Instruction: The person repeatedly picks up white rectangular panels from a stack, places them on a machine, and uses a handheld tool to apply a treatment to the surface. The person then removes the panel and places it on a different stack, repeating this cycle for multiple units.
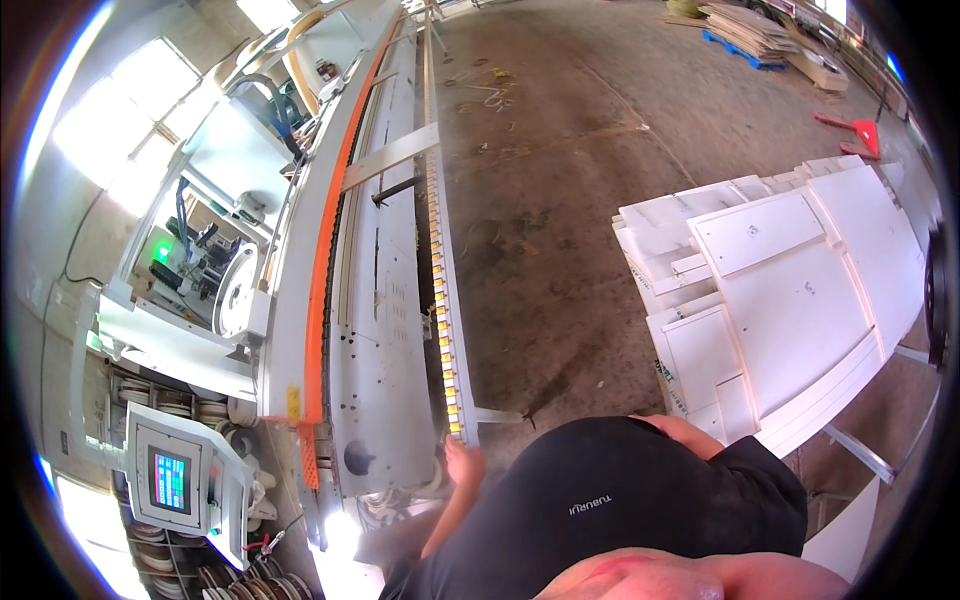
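Observation:
At the near end of a long white roller rail [441, 290] set with yellow rollers, my left hand [463, 463] is closed at the rail's tip. The rail runs away from me beside a long white machine [385, 400] with an orange strip [322, 300] along its top. Only the forearm [690, 434] leading to my right hand shows well; its fingers are hidden by my black shirt. That arm is bent across my front, near a stack of white panels [800, 290] on the right.
A control screen [171, 482] hangs at lower left, above racks of edging rolls [150, 550]. A pale bar [392, 157] crosses the machine. Metal stand legs [860, 452] sit under the panels. At far right are a red pallet jack [862, 135] and stacked boards [750, 35].

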Motion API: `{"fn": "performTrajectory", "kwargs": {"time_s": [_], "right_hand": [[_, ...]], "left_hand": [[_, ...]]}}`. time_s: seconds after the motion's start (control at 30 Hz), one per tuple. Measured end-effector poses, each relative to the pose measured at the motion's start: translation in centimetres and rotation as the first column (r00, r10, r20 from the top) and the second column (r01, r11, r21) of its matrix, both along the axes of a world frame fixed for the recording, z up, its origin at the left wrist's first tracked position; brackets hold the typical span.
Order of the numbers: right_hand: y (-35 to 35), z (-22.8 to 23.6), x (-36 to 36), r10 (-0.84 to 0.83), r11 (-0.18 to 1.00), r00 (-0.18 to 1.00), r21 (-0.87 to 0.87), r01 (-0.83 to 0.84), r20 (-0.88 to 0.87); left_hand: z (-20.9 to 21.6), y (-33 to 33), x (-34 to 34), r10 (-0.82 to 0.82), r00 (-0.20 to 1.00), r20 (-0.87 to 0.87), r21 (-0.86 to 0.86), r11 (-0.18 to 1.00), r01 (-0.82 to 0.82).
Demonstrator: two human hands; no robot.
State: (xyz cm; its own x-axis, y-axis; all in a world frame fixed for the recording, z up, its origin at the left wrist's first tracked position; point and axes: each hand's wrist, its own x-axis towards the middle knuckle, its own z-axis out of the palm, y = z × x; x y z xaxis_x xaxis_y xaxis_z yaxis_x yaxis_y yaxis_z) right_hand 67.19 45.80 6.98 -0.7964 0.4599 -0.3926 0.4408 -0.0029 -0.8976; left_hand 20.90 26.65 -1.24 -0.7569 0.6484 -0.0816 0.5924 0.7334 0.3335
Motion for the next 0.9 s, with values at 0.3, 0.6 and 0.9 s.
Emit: {"fn": "performTrajectory", "kwargs": {"time_s": [0.3,0.6,0.9], "right_hand": [[4.4,-13.9,9.2,-0.026,0.999,0.858,0.043,0.005,0.514],[10.5,-16.7,7.6,-0.106,0.993,0.801,0.019,0.118,0.590],[11.0,-13.9,-2.5,0.061,0.996,0.819,0.021,-0.089,0.570]], "left_hand": [[-0.4,0.9,0.3,0.043,0.997,-0.072,-0.038,0.998,-0.045],[4.8,2.7,0.3,0.023,1.000,0.020,-0.022,1.000,-0.023],[3.4,0.1,-0.1,-0.030,0.999,0.028,-0.056,0.998,0.031]]}}
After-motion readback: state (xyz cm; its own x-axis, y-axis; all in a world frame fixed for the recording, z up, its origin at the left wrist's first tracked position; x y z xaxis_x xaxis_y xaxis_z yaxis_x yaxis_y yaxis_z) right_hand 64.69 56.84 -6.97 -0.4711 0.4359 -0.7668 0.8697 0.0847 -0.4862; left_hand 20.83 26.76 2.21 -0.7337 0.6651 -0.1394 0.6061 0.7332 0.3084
